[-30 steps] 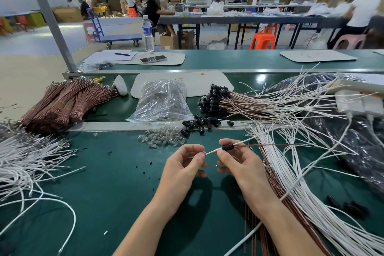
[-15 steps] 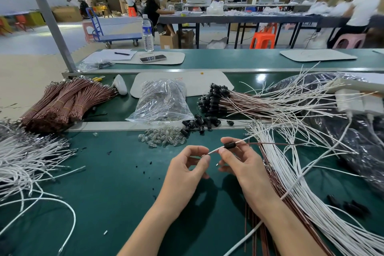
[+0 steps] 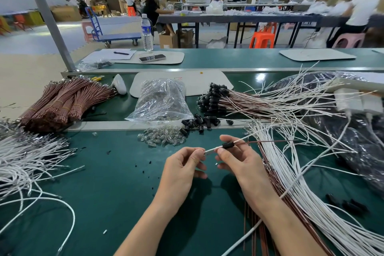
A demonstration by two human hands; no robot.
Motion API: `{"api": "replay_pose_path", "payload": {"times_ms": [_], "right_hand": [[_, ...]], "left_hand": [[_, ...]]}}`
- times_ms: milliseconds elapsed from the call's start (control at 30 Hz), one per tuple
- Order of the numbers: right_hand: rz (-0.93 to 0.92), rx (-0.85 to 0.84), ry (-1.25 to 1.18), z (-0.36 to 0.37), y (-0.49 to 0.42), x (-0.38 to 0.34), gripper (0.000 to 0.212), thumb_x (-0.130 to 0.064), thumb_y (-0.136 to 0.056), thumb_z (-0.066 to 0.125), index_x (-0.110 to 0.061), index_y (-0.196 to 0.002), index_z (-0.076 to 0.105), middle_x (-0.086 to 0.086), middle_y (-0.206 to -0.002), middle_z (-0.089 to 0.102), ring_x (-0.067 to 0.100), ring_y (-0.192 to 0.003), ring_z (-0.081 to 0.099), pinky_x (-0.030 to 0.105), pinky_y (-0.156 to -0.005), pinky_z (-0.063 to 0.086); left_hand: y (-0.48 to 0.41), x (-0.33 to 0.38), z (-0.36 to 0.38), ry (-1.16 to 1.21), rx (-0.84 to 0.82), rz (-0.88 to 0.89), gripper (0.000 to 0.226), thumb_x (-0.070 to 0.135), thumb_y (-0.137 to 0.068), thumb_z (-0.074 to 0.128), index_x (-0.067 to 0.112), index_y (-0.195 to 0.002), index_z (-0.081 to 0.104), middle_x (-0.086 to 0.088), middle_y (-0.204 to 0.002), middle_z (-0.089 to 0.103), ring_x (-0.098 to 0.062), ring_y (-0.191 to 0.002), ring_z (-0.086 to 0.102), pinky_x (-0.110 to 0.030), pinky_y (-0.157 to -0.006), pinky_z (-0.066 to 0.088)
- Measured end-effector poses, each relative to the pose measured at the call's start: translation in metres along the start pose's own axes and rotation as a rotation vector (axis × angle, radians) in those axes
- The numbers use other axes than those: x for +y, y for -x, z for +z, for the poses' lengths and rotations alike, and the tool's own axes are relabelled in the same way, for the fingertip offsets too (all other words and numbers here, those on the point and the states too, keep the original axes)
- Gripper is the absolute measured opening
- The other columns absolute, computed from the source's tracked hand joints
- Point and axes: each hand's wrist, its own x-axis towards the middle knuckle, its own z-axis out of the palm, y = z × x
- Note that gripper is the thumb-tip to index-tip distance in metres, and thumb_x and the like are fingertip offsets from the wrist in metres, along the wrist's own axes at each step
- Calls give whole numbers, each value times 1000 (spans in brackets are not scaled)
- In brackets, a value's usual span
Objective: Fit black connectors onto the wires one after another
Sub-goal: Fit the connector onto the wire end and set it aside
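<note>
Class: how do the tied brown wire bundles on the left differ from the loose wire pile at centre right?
The bundles are bound with bands; the pile fans out loose. The bundles are all brown; the pile mixes brown and white. The pile's left ends carry black connectors; the bundles show none. Both lie on the green bench.

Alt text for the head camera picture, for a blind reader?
Over a green bench, the right hand holds a black connector threaded on a white wire while the left hand pinches the wire's tip. Around them lie loose connectors and brown wire bundles.
</note>
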Motion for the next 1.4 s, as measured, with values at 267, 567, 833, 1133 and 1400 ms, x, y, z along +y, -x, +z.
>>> {"api": "replay_pose_path", "payload": {"times_ms": [267,567,833,1133,1400], "right_hand": [[32,-38,-80,-2,-2,3,29,4,-94,64,-16,-115,68,1,-85,74,13,-84,72,20,-74,57],[32,-8,-121,-3,-5,3,34,-2,-89,70,-20,-118,69,6,-87,75,13,-84,72,20,-76,57],[98,-49,-177,3,-1,2,48,-15,-74,76,-19,-121,66,7,-87,74,16,-86,74,22,-75,58],[85,-7,-155,1,-4,3,42,-8,-81,75,-19,-120,66,8,-85,74,16,-84,74,21,-73,58],[68,6,-168,-2,-4,3,42,-19,-71,80,-28,-111,72,12,-90,74,18,-86,74,22,-74,59]], "left_hand": [[3,2,-1,7,-25,-13,26,27,-99,60,4,-88,66,-1,-77,68,-16,-68,66,-27,-63,58],[6,2,0,-198,-56,0,28,34,-102,56,13,-86,65,-5,-77,71,-21,-64,68,-41,-69,61],[7,2,2,-206,-71,24,27,34,-102,55,13,-88,66,-5,-76,70,-19,-66,66,-40,-68,60],[8,6,2,-100,-72,9,20,25,-103,54,17,-95,70,-1,-83,70,-16,-69,66,-28,-64,57],[8,6,3,-139,-86,43,13,14,-101,58,13,-93,68,1,-80,69,-15,-68,65,-27,-63,56]]}}
